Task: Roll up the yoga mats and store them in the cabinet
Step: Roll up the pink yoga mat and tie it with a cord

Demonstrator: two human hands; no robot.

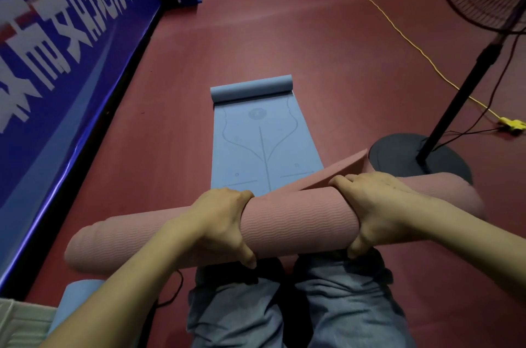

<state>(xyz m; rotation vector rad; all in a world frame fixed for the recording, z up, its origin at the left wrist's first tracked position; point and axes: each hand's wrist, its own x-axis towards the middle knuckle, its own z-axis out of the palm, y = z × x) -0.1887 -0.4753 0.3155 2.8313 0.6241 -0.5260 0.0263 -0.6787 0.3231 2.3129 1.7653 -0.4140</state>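
Head view: red floor spreads wide, with a blue yoga mat lying at twelve o'clock, its far end curled. Across the person's lap rests the rolled pink yoga mat, grasped by the left hand and the right hand.

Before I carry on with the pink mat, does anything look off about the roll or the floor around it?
The pink mat, gripped by the left hand and right hand, isn't fully wound: its loose end flap sticks up. The blue mat is only rolled at its far end.
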